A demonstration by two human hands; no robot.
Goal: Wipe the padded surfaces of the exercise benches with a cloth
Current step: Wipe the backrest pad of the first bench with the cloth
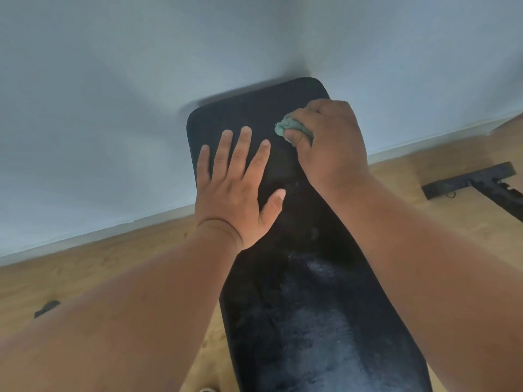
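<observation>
Fingers of right hand (329, 142) curled round bunched grey-green cloth (294, 128), pressing it on far right corner of long black padded bench surface (311, 306). Left hand (235, 190) flat, fingers spread wide, bracing pad. Step in hand: wiping far end — next move likely calls for stroke leftward across that end. Pad's long axis runs away from wearer toward pale wall (113, 108), rounded end farthest.

Hidden and cut-off parts at the bench

Most of the green cloth (294, 128) is covered by the right hand (331, 142). The bench (311, 306) pad is cut off by the bottom edge, its frame unseen. A dark metal frame (475, 182) is cropped at the right edge. The far pad edge is blurred.
</observation>
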